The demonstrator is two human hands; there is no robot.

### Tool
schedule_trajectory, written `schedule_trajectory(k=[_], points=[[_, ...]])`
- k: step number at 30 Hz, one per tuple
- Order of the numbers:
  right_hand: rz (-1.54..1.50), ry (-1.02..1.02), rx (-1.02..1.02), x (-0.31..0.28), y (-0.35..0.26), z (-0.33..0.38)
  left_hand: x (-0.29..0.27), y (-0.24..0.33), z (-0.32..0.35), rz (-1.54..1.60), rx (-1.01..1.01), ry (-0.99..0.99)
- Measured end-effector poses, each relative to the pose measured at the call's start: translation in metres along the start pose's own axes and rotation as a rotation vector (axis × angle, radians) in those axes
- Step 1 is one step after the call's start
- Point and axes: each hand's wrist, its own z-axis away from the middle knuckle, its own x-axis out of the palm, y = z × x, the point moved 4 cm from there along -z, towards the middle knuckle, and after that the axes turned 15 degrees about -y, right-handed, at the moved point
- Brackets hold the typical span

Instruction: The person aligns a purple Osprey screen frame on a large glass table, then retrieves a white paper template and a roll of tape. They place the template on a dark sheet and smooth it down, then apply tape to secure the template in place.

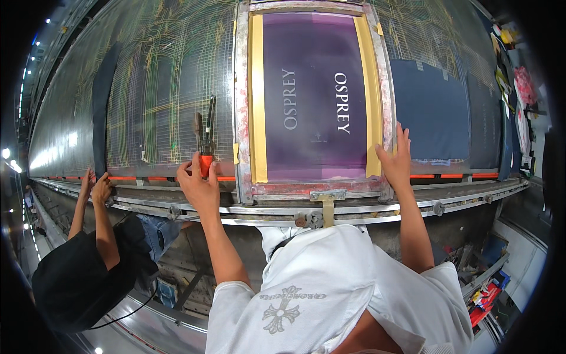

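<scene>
Screen frame [315, 100] edges: right hand [396, 162] flat, left hand [199, 183] beside.

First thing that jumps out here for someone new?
The purple screen in its metal, yellow-taped frame, lying flat at top centre of the long table. The right hand rests on the frame's right edge, and the left hand presses an orange clamp at the table's near rail, left of the frame. At far left, another person's hands touch the same rail.
</scene>
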Motion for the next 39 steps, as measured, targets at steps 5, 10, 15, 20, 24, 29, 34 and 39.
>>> schedule_trajectory(k=[5,10,15,20,24,29,34,39], points=[[0.025,0.002,-0.067,0.005,0.008,0.0,0.009,0.006,-0.017,-0.049,-0.005,-0.04],[0.051,0.065,-0.098,0.003,0.007,-0.015,0.018,0.015,-0.038,-0.097,0.024,-0.066],[0.051,0.061,-0.1,0.002,0.005,-0.017,0.019,0.023,-0.04,-0.219,-0.008,-0.039],[0.032,0.049,-0.088,0.005,0.005,-0.021,0.008,0.035,-0.036,0.208,-0.185,-0.154],[0.014,0.036,-0.062,0.003,-0.001,-0.025,0.016,0.047,-0.019,0.46,-0.216,-0.103],[0.004,0.016,-0.016,0.006,-0.001,-0.028,0.029,0.034,0.016,0.566,-0.321,-0.257],[-0.011,0.041,-0.065,0.004,-0.003,-0.041,0.048,0.029,0.024,0.596,-0.144,-0.1],[0.03,0.02,-0.083,0.005,0.0,-0.041,0.057,0.034,0.025,0.636,-0.223,-0.151]])
